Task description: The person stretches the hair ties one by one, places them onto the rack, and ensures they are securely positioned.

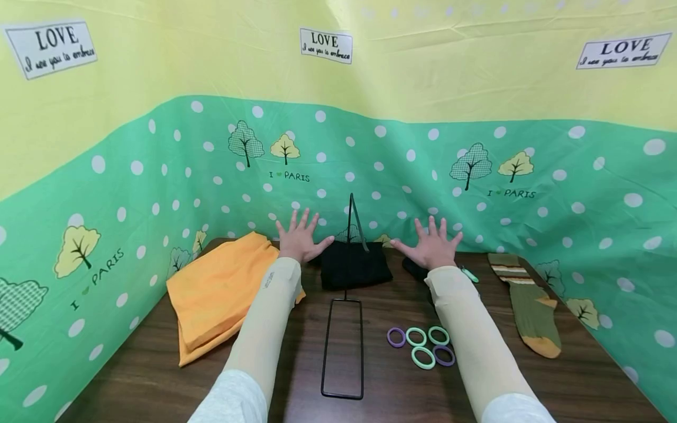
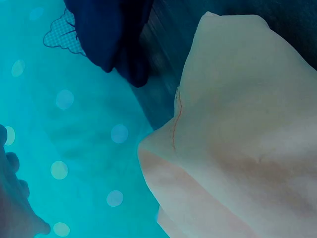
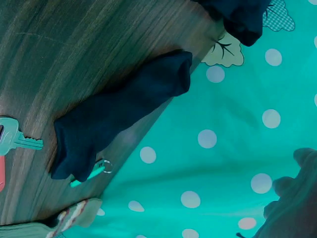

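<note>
Both hands are raised over the far part of the table with fingers spread wide and nothing in them. The left hand [image 1: 301, 242] is between an orange cloth [image 1: 222, 294] and a black folded cloth [image 1: 357, 265], its thumb overlapping the black cloth's edge in the head view. That cloth hangs on a black wire stand [image 1: 362, 352] with a rectangular base. Over a black sock [image 3: 121, 114] is the right hand [image 1: 431, 245], which partly hides it in the head view. In the left wrist view a beige sleeve [image 2: 247, 109] fills much of the frame, and dark cloth [image 2: 109, 29] shows at the top.
Several purple and mint rings [image 1: 423, 358] lie right of the stand base. An olive striped sock [image 1: 534, 311] lies near the right edge. A mint key [image 3: 17, 139] and a small mint item with a metal ring [image 3: 91, 174] are near the black sock. A patterned curtain [image 1: 370, 158] encloses the table.
</note>
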`<state>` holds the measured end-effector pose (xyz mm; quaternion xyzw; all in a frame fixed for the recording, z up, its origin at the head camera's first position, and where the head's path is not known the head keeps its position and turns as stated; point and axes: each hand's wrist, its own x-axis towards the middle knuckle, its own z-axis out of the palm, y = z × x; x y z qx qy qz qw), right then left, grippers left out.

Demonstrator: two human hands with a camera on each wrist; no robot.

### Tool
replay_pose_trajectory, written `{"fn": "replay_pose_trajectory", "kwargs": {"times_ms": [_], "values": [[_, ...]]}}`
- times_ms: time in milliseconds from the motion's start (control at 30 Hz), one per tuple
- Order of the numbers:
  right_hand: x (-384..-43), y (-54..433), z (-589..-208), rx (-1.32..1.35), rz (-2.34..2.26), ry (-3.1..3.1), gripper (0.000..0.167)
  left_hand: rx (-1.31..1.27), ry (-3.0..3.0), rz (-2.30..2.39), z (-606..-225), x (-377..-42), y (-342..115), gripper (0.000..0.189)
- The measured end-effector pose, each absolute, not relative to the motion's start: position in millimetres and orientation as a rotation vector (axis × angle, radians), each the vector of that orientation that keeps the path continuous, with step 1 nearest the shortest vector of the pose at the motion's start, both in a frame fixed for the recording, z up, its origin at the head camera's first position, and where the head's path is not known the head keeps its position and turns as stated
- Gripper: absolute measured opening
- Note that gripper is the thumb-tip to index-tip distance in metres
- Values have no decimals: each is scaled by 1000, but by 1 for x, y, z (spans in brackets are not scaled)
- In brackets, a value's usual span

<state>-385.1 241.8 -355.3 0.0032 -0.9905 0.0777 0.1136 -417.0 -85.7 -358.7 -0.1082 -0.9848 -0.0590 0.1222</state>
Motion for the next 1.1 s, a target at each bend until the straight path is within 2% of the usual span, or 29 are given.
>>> {"fn": "replay_pose_trajectory", "kwargs": {"times_ms": [467, 633, 833, 1100], "values": [[-378, 254, -361, 11, 237, -2899, 109, -355, -2863, -174, -363, -412, -88, 87], [-370, 259, -365, 55, 248, -2893, 111, -433, -2868, -175, -363, -401, -91, 86], [-342, 265, -374, 158, 234, -2903, 110, -627, -2827, -210, -364, -368, -96, 85], [-290, 261, -390, 338, 157, -2835, 104, -862, -2853, -74, -381, -303, -101, 90]]}}
